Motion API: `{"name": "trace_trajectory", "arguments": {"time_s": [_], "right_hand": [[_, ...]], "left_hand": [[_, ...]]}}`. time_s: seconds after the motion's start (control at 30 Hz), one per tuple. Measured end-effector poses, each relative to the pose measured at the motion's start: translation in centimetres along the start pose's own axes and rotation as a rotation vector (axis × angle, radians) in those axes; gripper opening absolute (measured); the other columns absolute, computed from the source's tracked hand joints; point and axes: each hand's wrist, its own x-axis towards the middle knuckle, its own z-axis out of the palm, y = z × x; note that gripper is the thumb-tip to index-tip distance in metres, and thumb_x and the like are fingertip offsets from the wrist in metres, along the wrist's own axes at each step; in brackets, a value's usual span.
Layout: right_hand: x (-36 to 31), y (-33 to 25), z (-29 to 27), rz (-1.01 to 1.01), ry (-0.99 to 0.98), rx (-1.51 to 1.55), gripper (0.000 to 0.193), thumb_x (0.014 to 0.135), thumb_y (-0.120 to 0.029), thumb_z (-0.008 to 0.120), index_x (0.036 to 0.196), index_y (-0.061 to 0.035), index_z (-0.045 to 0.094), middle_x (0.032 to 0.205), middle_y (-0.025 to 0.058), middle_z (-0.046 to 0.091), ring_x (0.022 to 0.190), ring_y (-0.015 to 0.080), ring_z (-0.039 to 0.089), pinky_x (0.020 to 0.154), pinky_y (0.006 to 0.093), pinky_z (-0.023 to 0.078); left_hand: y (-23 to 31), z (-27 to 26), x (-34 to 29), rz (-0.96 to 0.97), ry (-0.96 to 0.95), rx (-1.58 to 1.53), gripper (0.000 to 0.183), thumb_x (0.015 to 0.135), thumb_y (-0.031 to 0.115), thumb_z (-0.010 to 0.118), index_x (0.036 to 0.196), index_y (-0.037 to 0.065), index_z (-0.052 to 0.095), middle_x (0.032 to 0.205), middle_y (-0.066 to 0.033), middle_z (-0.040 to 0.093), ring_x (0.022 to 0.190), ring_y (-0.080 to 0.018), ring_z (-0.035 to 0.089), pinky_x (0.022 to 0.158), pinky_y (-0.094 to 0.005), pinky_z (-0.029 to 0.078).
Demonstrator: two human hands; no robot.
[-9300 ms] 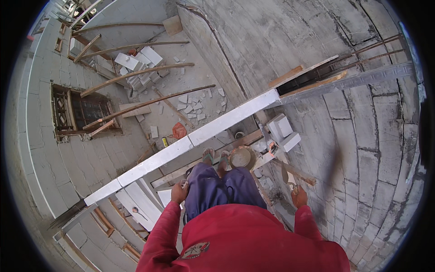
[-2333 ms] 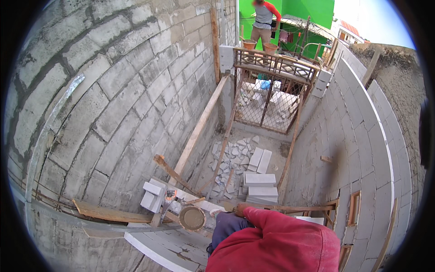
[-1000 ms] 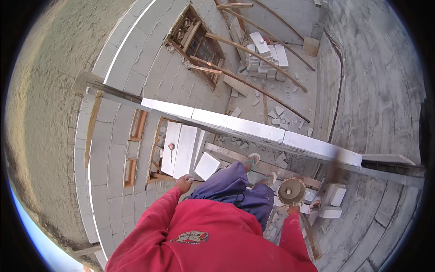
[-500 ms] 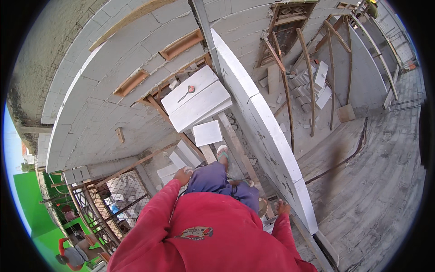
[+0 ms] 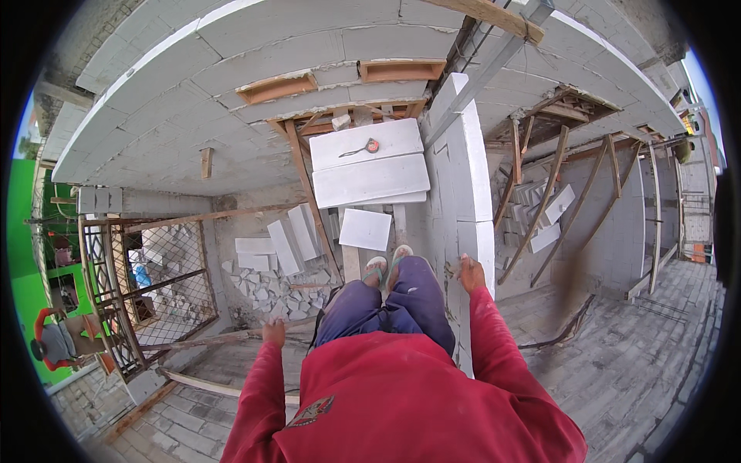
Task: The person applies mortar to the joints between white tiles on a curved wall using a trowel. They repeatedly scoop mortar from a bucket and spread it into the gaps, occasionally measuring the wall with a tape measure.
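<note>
Below me my left hand (image 5: 274, 332) hangs beside my left thigh; its fingers are too small and blurred to tell whether they hold anything. My right hand (image 5: 469, 274) is at the side of a white block wall (image 5: 461, 197), fingers apart, apparently resting against it. Ahead of my feet lies a smaller white block (image 5: 365, 230) on planks. Beyond it, large white blocks (image 5: 372, 180) rest on a raised support. A red and black tape measure (image 5: 373, 145) with a dark strap sits on the farther block.
Broken block pieces (image 5: 270, 292) cover the floor at left, beside upright blocks (image 5: 285, 247). A metal mesh frame (image 5: 174, 274) stands farther left, near another person (image 5: 58, 339). Slanted timber props (image 5: 544, 208) stand behind the wall at right. A metal bar (image 5: 494, 69) crosses above.
My view has turned left and my body has straightened, with both feet now side by side on the planks. My left hand has left my knee; my right hand has moved forward along the wall.
</note>
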Motion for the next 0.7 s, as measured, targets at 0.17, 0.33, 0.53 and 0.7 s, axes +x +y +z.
{"name": "trace_trajectory", "arguments": {"time_s": [0.17, 0.33, 0.53, 0.7], "right_hand": [[2.1, -8.1, 1.4, -0.110, -0.038, -0.200, 0.037, 0.107, -0.023, 0.047, 0.122, 0.0026, 0.069, 0.101, 0.0173, 0.080, 0.080, 0.0275, 0.076, 0.079, 0.0398, 0.059], [6.3, -13.0, 3.9, -0.048, -0.152, -0.206, 0.037, 0.102, -0.020, 0.052, 0.130, -0.0010, 0.065, 0.106, 0.0212, 0.079, 0.094, 0.0356, 0.076, 0.089, 0.0450, 0.059], [18.4, -20.8, 12.3, -0.395, -0.090, -0.613, 0.042, 0.099, -0.030, 0.060, 0.133, -0.0057, 0.065, 0.111, 0.0250, 0.076, 0.109, 0.0423, 0.072, 0.099, 0.0498, 0.055], [28.1, -27.6, 20.6, -0.430, -0.233, -0.639, 0.046, 0.095, -0.028, 0.067, 0.136, -0.0083, 0.062, 0.116, 0.0239, 0.075, 0.113, 0.0413, 0.071, 0.101, 0.0495, 0.055]], "left_hand": [[-4.0, 5.0, -9.5, -0.382, 0.032, -0.422, 0.029, 0.101, 0.022, 0.060, 0.115, 0.000, 0.071, 0.098, -0.0151, 0.075, 0.088, -0.0253, 0.072, 0.078, -0.0377, 0.060], [-0.1, 10.0, -13.9, -0.447, 0.096, -0.537, 0.030, 0.103, 0.021, 0.061, 0.121, 0.000, 0.070, 0.094, -0.0079, 0.074, 0.077, -0.0170, 0.068, 0.069, -0.0341, 0.059], [6.0, 15.1, -11.5, -0.360, 0.232, -0.631, 0.034, 0.102, 0.020, 0.062, 0.127, -0.002, 0.069, 0.100, -0.0097, 0.075, 0.086, -0.0176, 0.071, 0.078, -0.0337, 0.059], [13.2, 15.7, -8.6, -0.359, 0.147, -0.403, 0.037, 0.101, 0.021, 0.064, 0.129, -0.002, 0.069, 0.115, -0.0188, 0.077, 0.113, -0.0284, 0.072, 0.100, -0.0393, 0.054]]}}
